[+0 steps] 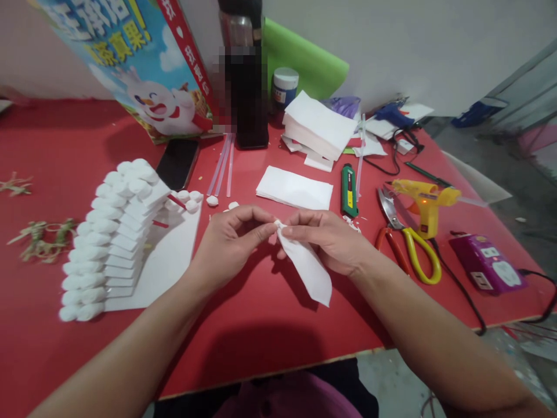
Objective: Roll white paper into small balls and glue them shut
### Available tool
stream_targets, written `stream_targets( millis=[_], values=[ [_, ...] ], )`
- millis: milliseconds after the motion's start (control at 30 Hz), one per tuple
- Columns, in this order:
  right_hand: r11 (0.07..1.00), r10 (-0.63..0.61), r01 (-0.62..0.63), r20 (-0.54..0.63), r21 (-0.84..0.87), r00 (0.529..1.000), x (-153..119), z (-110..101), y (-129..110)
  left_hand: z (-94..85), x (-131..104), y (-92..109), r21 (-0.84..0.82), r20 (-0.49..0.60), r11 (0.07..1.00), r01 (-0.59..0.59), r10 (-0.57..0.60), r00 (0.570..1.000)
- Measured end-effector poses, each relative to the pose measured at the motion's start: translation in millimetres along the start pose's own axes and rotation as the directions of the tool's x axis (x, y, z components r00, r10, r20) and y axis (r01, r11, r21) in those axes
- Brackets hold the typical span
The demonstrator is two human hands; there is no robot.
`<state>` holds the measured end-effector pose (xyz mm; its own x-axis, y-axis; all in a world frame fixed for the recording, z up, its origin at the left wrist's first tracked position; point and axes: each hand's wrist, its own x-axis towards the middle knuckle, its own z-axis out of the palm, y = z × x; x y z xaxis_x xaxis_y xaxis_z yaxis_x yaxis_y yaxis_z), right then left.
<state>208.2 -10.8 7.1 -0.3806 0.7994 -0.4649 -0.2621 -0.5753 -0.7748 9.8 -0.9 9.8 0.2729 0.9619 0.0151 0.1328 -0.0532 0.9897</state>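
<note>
Left hand (230, 241) and right hand (333, 238): fingertips pinched together on gathered far end of white sheet (308, 270), mid-table; near end loose, seemingly part-shaped. Rounded white pieces (93, 249) rowed left. Flat sheets (293, 188) beyond hands, apparently unworked.

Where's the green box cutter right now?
Head view, right of center: the green box cutter lies between the folded white sheets and the red-and-yellow-handled pliers.
</note>
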Motion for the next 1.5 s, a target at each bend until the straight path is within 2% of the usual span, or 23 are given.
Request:
stream_targets(
  millis=[67,133,200,267,333,433,500,567,667,800,967,1067,1133,1200,1300,1400,1433,1500],
  values=[
    [0.998,-0.051,0.048,-0.064,-0.042,0.997,0,5,4,2.3,-2,-1,0.049,-0.047,0.999,-0.017,0.019,0.999],
    [0.973,-0.181,0.155,-0.154,-0.171,0.971,-1,10,8,5.0,-5,-2,0.121,-0.098,0.991,-0.056,0.068,0.993],
    [0.895,-0.353,0.259,-0.221,-0.364,0.909,-1,13,11,7.6,-7,-2,0.192,-0.134,0.976,-0.107,0.134,0.982],
    [0.82,-0.46,0.308,-0.235,-0.482,0.856,-1,15,14,9.4,-8,-1,0.229,-0.144,0.964,-0.136,0.172,0.975],
    [0.845,-0.43,0.299,-0.232,-0.444,0.872,0,15,14,10.2,-9,-1,0.246,-0.144,0.957,-0.152,0.191,0.971],
    [0.951,-0.25,0.203,-0.197,-0.232,0.948,0,13,13,10.4,-8,-1,0.214,-0.163,0.969,-0.123,0.159,0.974],
    [0.969,-0.211,0.18,-0.188,-0.169,0.959,1,12,12,10.6,-8,-1,0.194,-0.173,0.976,-0.098,0.132,0.976],
    [0.948,-0.279,0.231,-0.219,-0.219,0.935,2,11,12,11.4,-8,-1,0.212,-0.174,0.972,-0.104,0.143,0.974],
    [0.877,-0.431,0.331,-0.265,-0.349,0.863,2,13,14,13.0,-9,-1,0.291,-0.169,0.942,-0.165,0.22,0.961],
    [0.797,-0.54,0.381,-0.269,-0.469,0.798,-2,19,15,14.0,-12,-3,0.447,-0.138,0.844,-0.298,0.394,0.909],
    [0.694,-0.652,0.426,-0.253,-0.581,0.715,-8,24,18,14.1,-14,-7,0.644,-0.044,0.631,-0.432,0.595,0.802],
    [0.671,-0.677,0.431,-0.261,-0.604,0.688,-9,24,19,14.9,-14,-8,0.691,0.032,0.524,-0.497,0.665,0.746],
    [0.673,-0.678,0.439,-0.259,-0.596,0.688,-9,22,19,15.8,-14,-8,0.685,0.048,0.511,-0.519,0.68,0.732],
    [0.681,-0.67,0.444,-0.252,-0.582,0.698,-9,20,18,16.1,-13,-7,0.647,0.03,0.557,-0.52,0.663,0.748],
    [0.664,-0.669,0.455,-0.199,-0.593,0.716,-8,14,17,13.9,-11,-4,0.508,-0.049,0.726,-0.464,0.562,0.826],
    [0.6,-0.675,0.468,-0.097,-0.649,0.732,-7,9,13,7.8,-6,0,0.275,-0.117,0.913,-0.302,0.343,0.932],
    [0.574,-0.677,0.477,-0.058,-0.666,0.734,-7,8,12,5.5,-4,1,0.198,-0.114,0.951,-0.236,0.261,0.959],
    [0.523,-0.69,0.51,0.013,-0.683,0.724,-8,5,9,1.5,-1,1,0.087,-0.076,0.985,-0.147,0.154,0.985]
  ],
)
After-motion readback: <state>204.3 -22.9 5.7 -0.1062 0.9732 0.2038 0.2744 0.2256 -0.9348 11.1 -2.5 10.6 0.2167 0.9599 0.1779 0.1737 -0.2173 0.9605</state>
